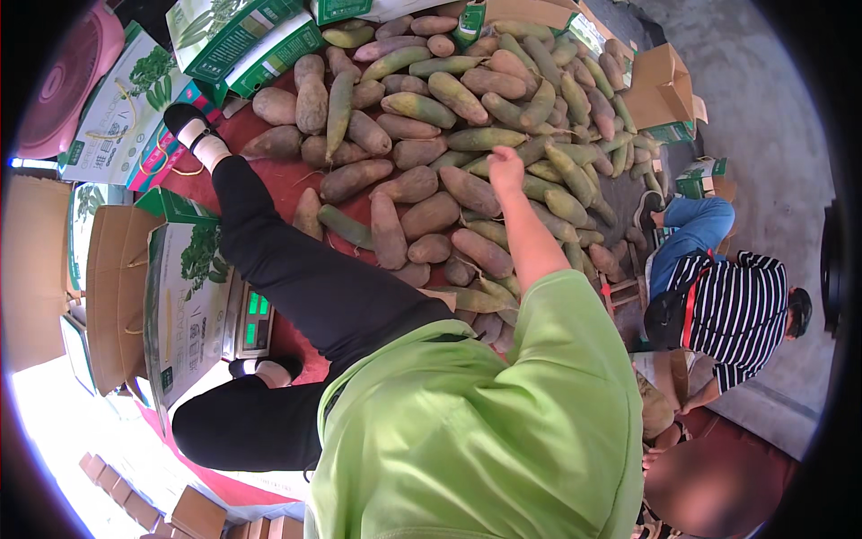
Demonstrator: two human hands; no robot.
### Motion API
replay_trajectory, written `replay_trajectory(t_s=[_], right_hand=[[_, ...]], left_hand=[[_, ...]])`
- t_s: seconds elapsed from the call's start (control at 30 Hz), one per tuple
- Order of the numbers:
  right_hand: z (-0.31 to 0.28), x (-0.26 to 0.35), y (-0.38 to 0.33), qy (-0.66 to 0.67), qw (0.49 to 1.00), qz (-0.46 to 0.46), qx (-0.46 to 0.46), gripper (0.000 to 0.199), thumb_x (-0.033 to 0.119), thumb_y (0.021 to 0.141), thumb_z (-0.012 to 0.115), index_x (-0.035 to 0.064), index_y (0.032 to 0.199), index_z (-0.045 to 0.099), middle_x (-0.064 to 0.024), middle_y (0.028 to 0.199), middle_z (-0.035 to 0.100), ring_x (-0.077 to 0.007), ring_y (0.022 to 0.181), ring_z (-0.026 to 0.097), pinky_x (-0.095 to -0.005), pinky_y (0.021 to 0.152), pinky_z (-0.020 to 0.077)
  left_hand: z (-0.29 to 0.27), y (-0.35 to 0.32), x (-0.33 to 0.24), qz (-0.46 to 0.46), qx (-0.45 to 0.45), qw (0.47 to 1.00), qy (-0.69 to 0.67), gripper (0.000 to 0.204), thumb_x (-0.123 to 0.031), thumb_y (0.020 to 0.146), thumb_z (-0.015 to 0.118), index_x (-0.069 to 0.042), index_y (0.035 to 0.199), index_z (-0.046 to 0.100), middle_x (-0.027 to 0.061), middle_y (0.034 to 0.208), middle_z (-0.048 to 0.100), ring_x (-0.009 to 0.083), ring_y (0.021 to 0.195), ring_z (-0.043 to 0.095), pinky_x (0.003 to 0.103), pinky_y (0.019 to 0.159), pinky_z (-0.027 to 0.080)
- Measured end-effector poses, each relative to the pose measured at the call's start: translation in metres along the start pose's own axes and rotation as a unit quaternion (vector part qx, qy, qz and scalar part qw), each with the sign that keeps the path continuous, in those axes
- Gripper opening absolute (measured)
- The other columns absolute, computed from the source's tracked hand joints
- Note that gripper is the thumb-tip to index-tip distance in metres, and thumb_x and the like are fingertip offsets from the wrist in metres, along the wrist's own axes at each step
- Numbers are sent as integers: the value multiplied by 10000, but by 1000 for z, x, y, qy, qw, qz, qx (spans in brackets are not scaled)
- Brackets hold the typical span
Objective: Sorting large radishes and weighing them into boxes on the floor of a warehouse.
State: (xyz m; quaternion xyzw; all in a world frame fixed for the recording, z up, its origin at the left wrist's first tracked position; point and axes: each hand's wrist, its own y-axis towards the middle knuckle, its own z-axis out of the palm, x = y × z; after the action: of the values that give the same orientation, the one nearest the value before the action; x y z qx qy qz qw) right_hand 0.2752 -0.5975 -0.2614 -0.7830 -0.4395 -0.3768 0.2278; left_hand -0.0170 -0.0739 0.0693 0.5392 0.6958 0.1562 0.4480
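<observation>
My right hand [505, 169] reaches out over a big heap of radishes, its arm coming from a lime-green sleeve. The fingers look curled closed; whatever they may hold is hidden. Beside the fingertips lies a long green radish [485, 139], and a brownish radish [470, 190] rests just left of the wrist. Whether the hand touches either one I cannot tell. Around it the heap mixes green ones with dusty, brownish ones such as the radish [429, 216] lower left. My left hand is out of sight.
Left of my legs, an open printed carton [189, 305] stands on a digital scale [256, 319]. More cartons [251, 49] line the back left near a pink basin [76, 72]. A brown box [660, 85] sits beyond the heap. At right crouches a person in a striped shirt [736, 305].
</observation>
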Motion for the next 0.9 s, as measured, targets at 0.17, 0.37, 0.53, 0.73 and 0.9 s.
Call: replay_trajectory(t_s=[0.17, 0.37, 0.53, 0.73, 0.9], right_hand=[[-9, 39, 42, 170, 965, 187, -73, 448, 208, 840, 646, 21, 1215, 489, -123, 1034, 599, -236, 844, 606, -376, 682, 493], [-37, 44, 85, 302, 894, 323, -69, 532, 332, 898, 612, 9, 1266, 406, -178, 1182, 502, -293, 919, 577, -442, 692, 520], [-32, 40, 105, 351, 865, 354, -61, 515, 345, 890, 630, 24, 1242, 433, -179, 1182, 504, -322, 989, 573, -449, 737, 528], [-28, 35, 118, 394, 837, 373, -72, 437, 294, 872, 664, 59, 1185, 470, -155, 1102, 526, -317, 919, 575, -452, 744, 526], [-33, 20, 117, 419, 823, 382, -35, 360, 229, 858, 678, 55, 1117, 498, -153, 1042, 532, -303, 881, 554, -422, 765, 520]], left_hand=[[4, 0, -6, -7, 1, 1000, 21, 386, -218, 984, 340, 9, 1250, 503, 166, 1263, 541, 311, 1127, 545, 360, 926, 462], [22, 2, -11, -23, 5, 1000, 18, 388, -219, 985, 336, 8, 1256, 497, 164, 1268, 536, 310, 1134, 539, 362, 930, 460], [29, -1, -15, -36, -1, 999, 30, 391, -221, 986, 333, 6, 1261, 492, 163, 1273, 532, 309, 1140, 535, 363, 933, 458], [33, -4, -15, -49, -4, 998, 38, 394, -223, 987, 329, 5, 1267, 486, 161, 1278, 528, 308, 1147, 530, 364, 937, 455], [32, -3, -10, -52, 0, 998, 30, 396, -224, 988, 326, 3, 1272, 481, 160, 1283, 524, 307, 1153, 525, 365, 940, 453]])
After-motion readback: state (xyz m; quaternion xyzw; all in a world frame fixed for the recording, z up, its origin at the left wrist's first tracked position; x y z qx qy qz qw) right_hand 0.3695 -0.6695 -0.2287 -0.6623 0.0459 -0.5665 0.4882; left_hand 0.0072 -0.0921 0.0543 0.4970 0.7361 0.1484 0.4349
